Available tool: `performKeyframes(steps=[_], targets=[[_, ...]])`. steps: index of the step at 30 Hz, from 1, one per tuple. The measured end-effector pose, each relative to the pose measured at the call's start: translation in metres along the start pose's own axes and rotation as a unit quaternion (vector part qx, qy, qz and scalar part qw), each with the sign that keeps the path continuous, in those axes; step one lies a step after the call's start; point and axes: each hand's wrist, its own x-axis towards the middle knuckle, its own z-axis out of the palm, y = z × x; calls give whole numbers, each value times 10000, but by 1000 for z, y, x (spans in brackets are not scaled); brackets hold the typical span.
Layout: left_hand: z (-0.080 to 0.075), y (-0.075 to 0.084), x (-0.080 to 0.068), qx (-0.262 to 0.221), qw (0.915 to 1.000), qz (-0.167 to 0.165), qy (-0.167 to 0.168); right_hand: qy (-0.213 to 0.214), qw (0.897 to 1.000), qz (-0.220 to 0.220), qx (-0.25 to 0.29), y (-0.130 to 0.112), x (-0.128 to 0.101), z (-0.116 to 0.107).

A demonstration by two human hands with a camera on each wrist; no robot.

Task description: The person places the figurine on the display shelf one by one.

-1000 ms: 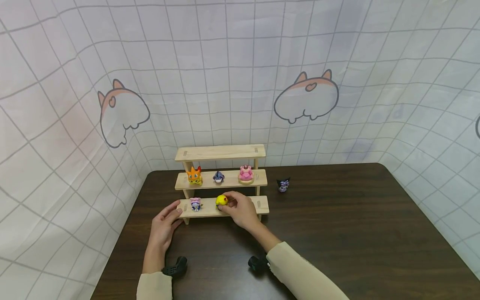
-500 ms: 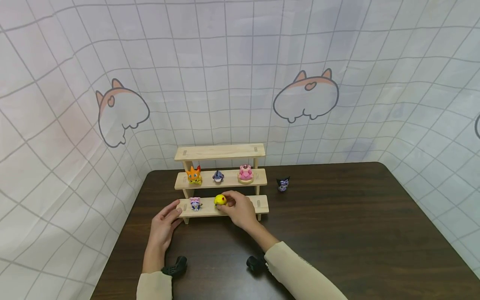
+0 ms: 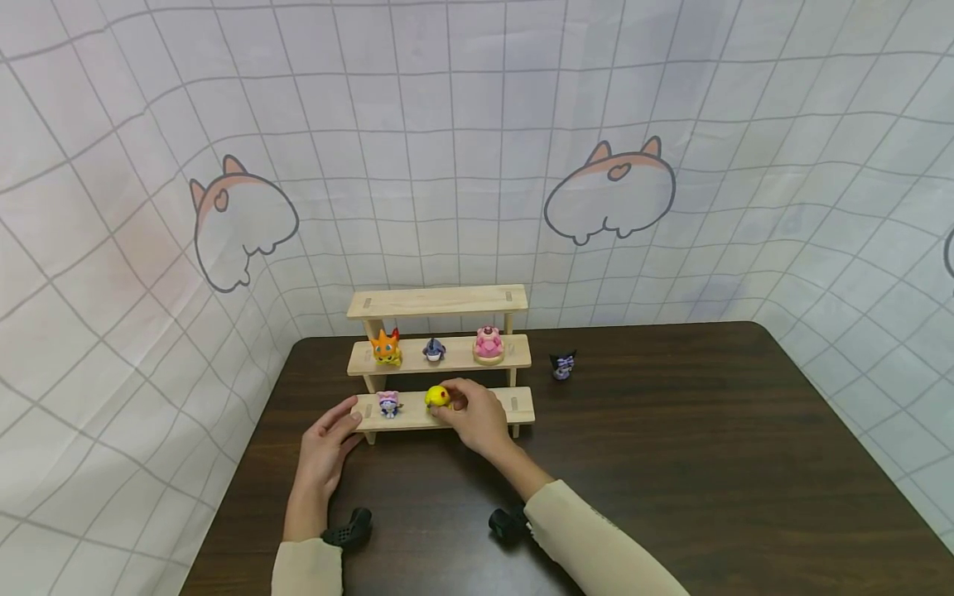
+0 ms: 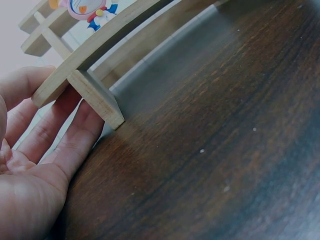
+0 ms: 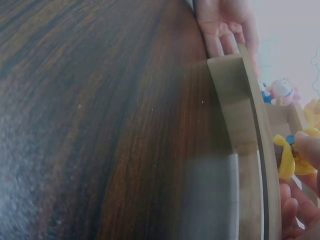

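A three-tier wooden shelf stands on the dark table. My right hand pinches a yellow figure that sits on the bottom tier; the right wrist view shows the yellow figure between my fingertips. My left hand rests with straight fingers against the left end of that tier. In the left wrist view my fingers lie beside the shelf's leg. A small pink-and-blue figure stands between my two hands.
On the middle tier stand an orange figure, a blue one and a pink one; the top tier is bare. A black figure stands on the table right of the shelf. A gridded cloth backdrop surrounds the table.
Hardly anything differs. My right hand keeps its pinch on the yellow figure and has edged it slightly left along the bottom tier. My left hand has stayed put.
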Motion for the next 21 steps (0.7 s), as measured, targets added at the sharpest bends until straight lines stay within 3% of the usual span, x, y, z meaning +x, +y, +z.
performKeyframes(steps=[11, 21], targets=[[0, 1, 0, 25, 10000, -72, -6, -50, 10000, 49, 7, -2, -1, -1], [-1, 1, 0, 104, 9999, -38, -34, -182, 9991, 157, 337, 0, -3, -4]])
